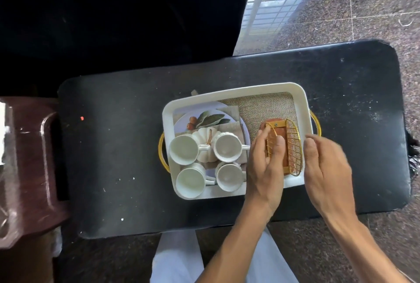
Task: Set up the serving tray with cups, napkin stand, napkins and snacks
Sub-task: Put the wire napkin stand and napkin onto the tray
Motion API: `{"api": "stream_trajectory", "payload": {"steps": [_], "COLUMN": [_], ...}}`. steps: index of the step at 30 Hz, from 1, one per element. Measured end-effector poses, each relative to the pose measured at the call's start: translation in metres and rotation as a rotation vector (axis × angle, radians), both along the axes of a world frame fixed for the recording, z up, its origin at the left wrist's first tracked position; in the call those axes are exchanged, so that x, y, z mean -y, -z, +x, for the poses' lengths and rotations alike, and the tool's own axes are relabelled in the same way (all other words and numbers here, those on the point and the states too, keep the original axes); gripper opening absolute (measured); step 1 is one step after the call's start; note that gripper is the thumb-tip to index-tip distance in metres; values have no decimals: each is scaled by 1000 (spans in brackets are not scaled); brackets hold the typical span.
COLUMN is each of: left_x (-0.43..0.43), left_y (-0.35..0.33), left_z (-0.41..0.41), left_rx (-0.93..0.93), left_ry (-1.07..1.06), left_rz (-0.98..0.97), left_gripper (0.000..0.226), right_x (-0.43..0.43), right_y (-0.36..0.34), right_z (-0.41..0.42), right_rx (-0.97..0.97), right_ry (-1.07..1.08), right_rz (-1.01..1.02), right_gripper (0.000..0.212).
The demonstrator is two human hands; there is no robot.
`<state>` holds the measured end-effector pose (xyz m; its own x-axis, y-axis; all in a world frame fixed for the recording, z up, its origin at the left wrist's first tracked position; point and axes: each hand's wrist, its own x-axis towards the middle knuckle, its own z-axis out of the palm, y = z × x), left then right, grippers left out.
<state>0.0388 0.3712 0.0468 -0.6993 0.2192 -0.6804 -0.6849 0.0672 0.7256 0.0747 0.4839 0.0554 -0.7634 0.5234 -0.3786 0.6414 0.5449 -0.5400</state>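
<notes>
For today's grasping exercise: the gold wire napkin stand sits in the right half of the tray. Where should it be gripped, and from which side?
Grip the napkin stand by its two wire leaf panels, coming from above with fingers either side. The panels rise clear of the tray floor, and the cups crowd only its left, so the top is open. The left hand already touches one panel.

— What sort of place is shown?

— A home is suggested, a sitting area by the look of it. A speckled polished stone floor is seen beyond the fingertips, and a barred window is reflected in it.

— What else supports that?

— A low black padded bench is spread under the fingers, dark upholstered seating is set beyond it, and a brown plastic stool is placed far to their left.
</notes>
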Motion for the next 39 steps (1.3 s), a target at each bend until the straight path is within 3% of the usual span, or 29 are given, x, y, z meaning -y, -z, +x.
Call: {"api": "stream_trajectory", "payload": {"steps": [6, 8, 13, 17, 22, 27, 34, 39], "left_x": [99, 151, 281, 370, 463, 530, 562, 570], "left_y": [-19, -14, -1, 1, 4, 19, 37, 38], "left_z": [-26, -37, -54, -60, -75, -105, -125, -133], "left_rx": [-713, -828, -675, -572, -511, -486, -477, -538], "left_ry": [264, 408, 737, 692, 541, 445, 443, 186], "left_rz": [-541, -768, -1159, -1318, -1443, -1444, -1343, -1291], "left_gripper": [59, 60, 77, 78, 70, 66, 64, 44], "right_x": [70, 108, 203, 277, 366, 436, 489, 503], "right_y": [-19, -15, 5, 17, 25, 24, 26, 31], "right_z": [-31, -43, -67, -86, -106, -122, -138, -146], "right_rx": [-203, -188, 16, 31, 13, 19, 27, 52], "right_ry": [-340, -515, -821, -948, -1057, -1094, -1101, -1100], "right_rz": [134, 169, 250, 268, 286, 315, 312, 318], "right_gripper": [41, 49, 86, 94, 96, 93, 90, 89]}}
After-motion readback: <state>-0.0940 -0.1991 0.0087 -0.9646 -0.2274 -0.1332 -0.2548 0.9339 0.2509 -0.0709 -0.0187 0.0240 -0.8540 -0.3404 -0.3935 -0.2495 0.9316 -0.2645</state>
